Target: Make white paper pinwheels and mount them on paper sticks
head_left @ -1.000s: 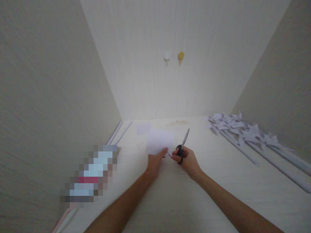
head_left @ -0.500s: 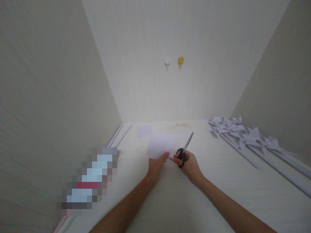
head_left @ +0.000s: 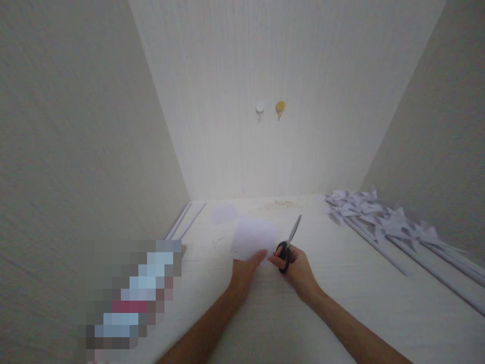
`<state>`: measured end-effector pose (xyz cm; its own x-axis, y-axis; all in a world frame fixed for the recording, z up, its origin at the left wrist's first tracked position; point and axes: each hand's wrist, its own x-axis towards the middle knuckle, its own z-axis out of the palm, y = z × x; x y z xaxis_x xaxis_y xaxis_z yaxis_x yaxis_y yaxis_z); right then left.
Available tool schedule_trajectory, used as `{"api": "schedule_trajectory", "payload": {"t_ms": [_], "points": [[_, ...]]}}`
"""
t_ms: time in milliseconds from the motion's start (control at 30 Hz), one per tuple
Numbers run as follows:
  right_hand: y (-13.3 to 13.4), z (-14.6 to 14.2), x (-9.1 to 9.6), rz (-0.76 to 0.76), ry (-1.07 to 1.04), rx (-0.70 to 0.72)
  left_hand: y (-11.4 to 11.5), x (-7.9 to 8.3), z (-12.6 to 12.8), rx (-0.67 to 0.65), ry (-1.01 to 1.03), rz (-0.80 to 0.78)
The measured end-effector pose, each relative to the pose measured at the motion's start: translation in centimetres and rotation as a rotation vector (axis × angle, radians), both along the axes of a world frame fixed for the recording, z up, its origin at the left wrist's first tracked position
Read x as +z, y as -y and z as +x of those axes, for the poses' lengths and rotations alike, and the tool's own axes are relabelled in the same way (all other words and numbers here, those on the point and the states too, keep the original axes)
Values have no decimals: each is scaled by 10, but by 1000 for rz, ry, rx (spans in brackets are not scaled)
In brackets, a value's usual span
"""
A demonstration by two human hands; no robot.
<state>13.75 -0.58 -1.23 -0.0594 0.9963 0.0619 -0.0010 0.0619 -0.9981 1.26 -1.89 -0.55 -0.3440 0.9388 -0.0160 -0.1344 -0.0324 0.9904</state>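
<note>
My left hand (head_left: 248, 268) grips the lower edge of a white sheet of paper (head_left: 254, 236), thumb on top and the other fingers hidden beneath. Just to its right, my right hand (head_left: 293, 263) is closed round the black handles of a pair of scissors (head_left: 290, 245). The blades are together and point up and away from me, to the right of the sheet. My right fingertips are close to the sheet's lower right corner; whether they touch it I cannot tell. Behind the sheet lies a smaller piece of white paper (head_left: 223, 214).
Several paper pinwheels (head_left: 379, 215) on rolled paper sticks (head_left: 428, 260) lie along the right. Two thin paper sticks (head_left: 192, 221) rest at the left, near a blurred-out object (head_left: 140, 298). A white hook (head_left: 259, 106) and a yellow hook (head_left: 280, 106) hang on the back wall.
The whole view has tilted slightly upward, so everything sits lower. The sheet has turned a little in my left hand. Both hands keep their hold.
</note>
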Motion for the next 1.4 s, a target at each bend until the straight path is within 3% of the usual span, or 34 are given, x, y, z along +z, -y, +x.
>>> {"api": "schedule_trajectory", "payload": {"t_ms": [400, 667, 1100, 1267, 1400], "points": [[-2, 0, -2, 22, 4, 37, 0, -2, -1, -45, -24, -2], [-3, 1, -1, 5, 32, 37, -3, -8, -2, 10, -7, 13], [-3, -1, 1, -5, 44, 35, 0, 3, 1, -90, -101, 21], [-3, 3, 3, -63, 61, 163, -10, -5, -9, 31, -40, 30], [0, 8, 7, -103, 106, 380, -21, -6, -19, 95, 258, 51]]}}
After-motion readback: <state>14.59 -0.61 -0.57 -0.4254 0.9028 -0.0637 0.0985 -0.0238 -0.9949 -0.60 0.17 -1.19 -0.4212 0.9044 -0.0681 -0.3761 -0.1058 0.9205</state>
